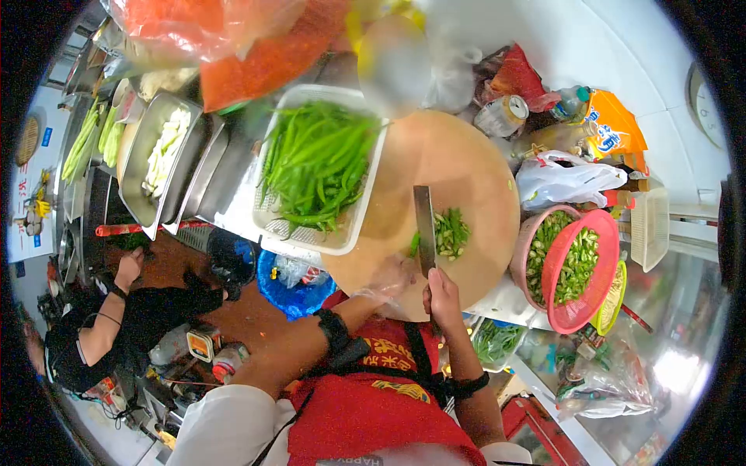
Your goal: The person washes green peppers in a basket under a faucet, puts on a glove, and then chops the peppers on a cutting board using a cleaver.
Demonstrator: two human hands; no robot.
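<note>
peppers (pixel 451 234), right hand (pixel 443 298) gripping knife (pixel 425 229), left hand (pixel 393 283) blurred

Both forearms (pixel 472 359) reach forward, left hand (pixel 394 281) blurred, right hand (pixel 443 300) with fingers (pixel 446 287) curled in a grip.

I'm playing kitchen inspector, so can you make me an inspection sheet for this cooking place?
Surface: round cutting board, with chopped green pieces on it.
Job's things: knife on the board; long green peppers in a white basket; more cut pieces in a pink basket.
Clutter: can, orange packet and white plastic bag beyond the board.
Hands: right hand grips the knife handle; left hand is blurred, low beside the blade.
Cables: dark cord-like lines at lower left, too small to be sure.
Surroundings: another person at left; wall clock at right.
</note>
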